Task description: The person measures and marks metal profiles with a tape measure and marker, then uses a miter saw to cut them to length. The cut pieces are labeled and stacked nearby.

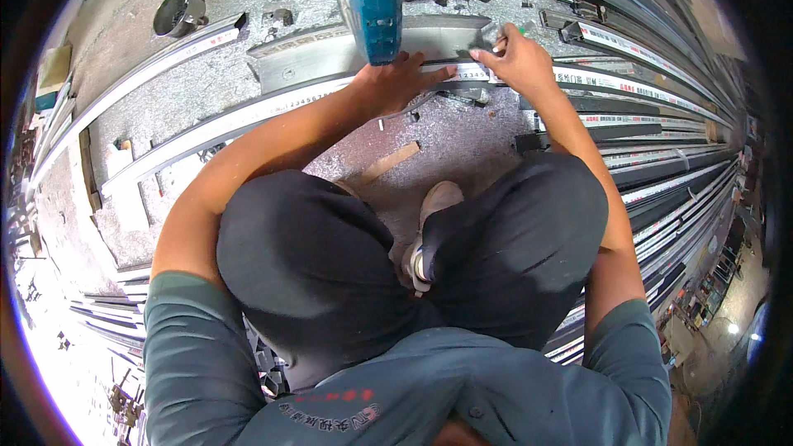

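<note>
My left hand (398,84) lies over a long white metal profile (273,103) with printed markings, its fingers stretched to the right along it. My right hand (522,59) is closed in a pinch just above the same profile, farther right. A small green bit shows by its fingers, but what they hold is too small to make out. Behind the profile stands a grey metal fence (318,58). A machine with a translucent blue guard (380,25) hangs over the fence, just beyond my left hand.
Many long profiles (661,128) are stacked on the right. At the far left stand a metal cup (180,14) and another white profile (157,68). A flat tan strip (388,161) lies on the floor before my shoe (442,196). Offcuts and scraps are scattered about.
</note>
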Motion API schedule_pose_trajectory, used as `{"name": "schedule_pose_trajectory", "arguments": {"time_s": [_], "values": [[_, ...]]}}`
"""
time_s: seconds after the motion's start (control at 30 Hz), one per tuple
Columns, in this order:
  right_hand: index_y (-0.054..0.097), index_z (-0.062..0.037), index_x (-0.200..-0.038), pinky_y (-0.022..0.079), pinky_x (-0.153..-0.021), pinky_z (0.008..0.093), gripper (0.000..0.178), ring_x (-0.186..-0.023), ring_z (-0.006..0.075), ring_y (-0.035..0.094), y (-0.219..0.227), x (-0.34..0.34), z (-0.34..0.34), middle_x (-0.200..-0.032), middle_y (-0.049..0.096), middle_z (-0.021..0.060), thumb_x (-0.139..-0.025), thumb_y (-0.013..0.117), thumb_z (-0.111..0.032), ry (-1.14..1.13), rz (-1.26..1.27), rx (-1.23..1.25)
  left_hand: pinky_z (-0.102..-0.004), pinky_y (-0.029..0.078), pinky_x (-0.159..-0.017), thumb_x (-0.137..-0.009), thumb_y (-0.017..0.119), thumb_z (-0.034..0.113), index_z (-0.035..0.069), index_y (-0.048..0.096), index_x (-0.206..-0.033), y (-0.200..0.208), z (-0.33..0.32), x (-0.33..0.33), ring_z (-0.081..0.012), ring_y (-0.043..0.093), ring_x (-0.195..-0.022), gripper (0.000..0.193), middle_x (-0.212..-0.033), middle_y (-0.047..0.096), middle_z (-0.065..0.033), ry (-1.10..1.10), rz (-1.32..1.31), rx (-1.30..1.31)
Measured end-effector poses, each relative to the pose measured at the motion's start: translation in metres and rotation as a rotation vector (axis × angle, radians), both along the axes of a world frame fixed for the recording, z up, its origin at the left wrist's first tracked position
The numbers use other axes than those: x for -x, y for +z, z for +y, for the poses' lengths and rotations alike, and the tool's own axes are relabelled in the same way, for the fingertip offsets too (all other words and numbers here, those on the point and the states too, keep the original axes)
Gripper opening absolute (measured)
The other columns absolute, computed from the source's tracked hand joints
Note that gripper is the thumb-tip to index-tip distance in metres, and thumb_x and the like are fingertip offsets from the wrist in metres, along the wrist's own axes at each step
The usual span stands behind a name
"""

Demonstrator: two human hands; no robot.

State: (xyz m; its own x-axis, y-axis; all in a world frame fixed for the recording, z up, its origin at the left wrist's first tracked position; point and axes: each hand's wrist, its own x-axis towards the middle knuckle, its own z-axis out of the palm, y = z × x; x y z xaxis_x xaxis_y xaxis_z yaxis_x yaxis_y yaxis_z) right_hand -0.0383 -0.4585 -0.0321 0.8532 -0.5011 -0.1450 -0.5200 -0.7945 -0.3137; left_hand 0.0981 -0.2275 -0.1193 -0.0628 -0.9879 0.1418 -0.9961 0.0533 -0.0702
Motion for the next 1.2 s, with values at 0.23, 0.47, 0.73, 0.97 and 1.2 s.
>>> {"name": "schedule_pose_trajectory", "arguments": {"time_s": [0.23, 0.47, 0.73, 0.97, 1.2], "values": [[0.052, -0.0061, -0.138, 0.056, -0.084, 0.0363, 0.044, -0.093, 0.0186, 0.068, -0.035, -0.028, 0.053, -0.103, 0.072, 0.0142, -0.113, 0.042, -0.04, -0.053, -0.625, -1.232, -0.038, 0.056, -0.079, -0.085, 0.071, 0.019, 0.041, 0.04, -0.158, -0.015, -0.002, -0.002, -0.0257, 0.07, -0.088, 0.083, -0.112, 0.065, -0.0117, -0.022, -0.041, 0.069], [0.067, 0.002, -0.094, 0.05, -0.068, 0.0321, 0.014, -0.076, 0.0194, 0.066, -0.067, -0.028, 0.067, -0.088, 0.066, 0.009, -0.101, 0.063, -0.01, 0.407, -0.803, -0.447, -0.0383, 0.062, -0.078, -0.091, 0.063, 0.008, 0.046, 0.04, -0.156, 0.006, 0.049, -0.027, -0.0307, 0.072, -0.102, 0.079, -0.125, 0.064, -0.0122, 0.121, 0.192, -0.042], [0.073, 0.0015, -0.102, 0.053, -0.079, 0.027, 0.015, -0.089, 0.0123, 0.069, -0.07, -0.018, 0.04, -0.102, 0.076, 0.0066, -0.099, 0.068, -0.013, 0.124, -0.6, -0.461, -0.0368, 0.064, -0.072, -0.083, 0.07, -0.002, 0.047, 0.039, -0.157, 0.016, 0.067, -0.032, -0.0311, 0.071, -0.108, 0.094, -0.134, 0.062, -0.01, 0.158, 0.119, -0.074], [0.075, -0.0007, -0.104, 0.053, -0.079, 0.0257, 0.015, -0.086, 0.01, 0.067, -0.066, -0.008, 0.033, -0.094, 0.075, 0.0045, -0.095, 0.074, -0.012, 0.135, -0.481, -0.765, -0.0377, 0.064, -0.072, -0.085, 0.071, -0.002, 0.047, 0.04, -0.156, 0.022, 0.068, -0.036, -0.0313, 0.07, -0.11, 0.091, -0.139, 0.061, -0.0095, 0.102, 0.225, -0.053], [0.075, -0.0023, -0.105, 0.055, -0.079, 0.0281, 0.016, -0.086, 0.0118, 0.068, -0.07, -0.004, 0.034, -0.095, 0.075, 0.0052, -0.094, 0.074, -0.013, 0.38, -0.44, -0.57, -0.038, 0.06, -0.069, -0.093, 0.064, 0.004, 0.043, 0.049, -0.152, 0.024, 0.065, -0.036, -0.0329, 0.071, -0.091, 0.072, -0.122, 0.067, -0.0145, 0.075, 0.26, 0.025]]}}
